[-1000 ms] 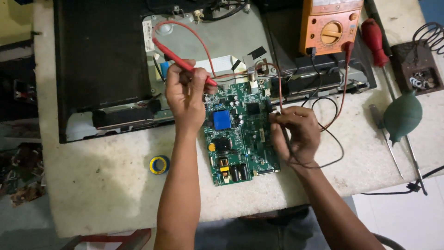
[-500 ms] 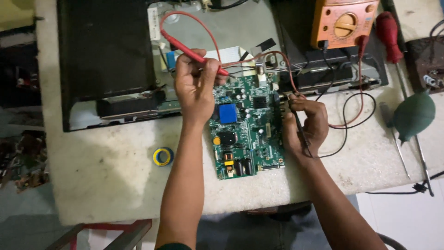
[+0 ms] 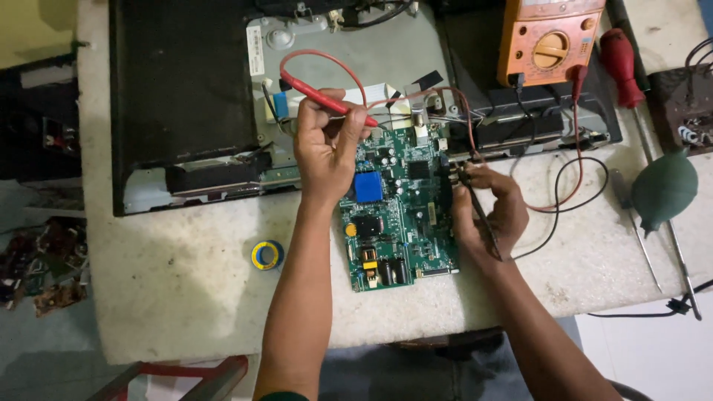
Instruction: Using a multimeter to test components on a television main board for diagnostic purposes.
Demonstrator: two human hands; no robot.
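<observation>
From the head view, your left hand [image 3: 324, 152] grips the red probe [image 3: 327, 99], its tip at the top edge of the green circuit board [image 3: 397, 208] on the bench [image 3: 186, 289]; your right hand [image 3: 490, 212] pinches the black probe [image 3: 475, 212] against the board's right edge. You're mid-measurement, I judge; next calls for steady tips and a look at the orange multimeter [image 3: 546, 41]

A pale, speckled table [image 3: 186, 297] fills most of the frame, stained in places. The floor [image 3: 44, 349] at lower left is grey; at lower right it is lighter [image 3: 646, 356]. A yellowish surface [image 3: 33, 30], perhaps a wall, shows at upper left.
</observation>
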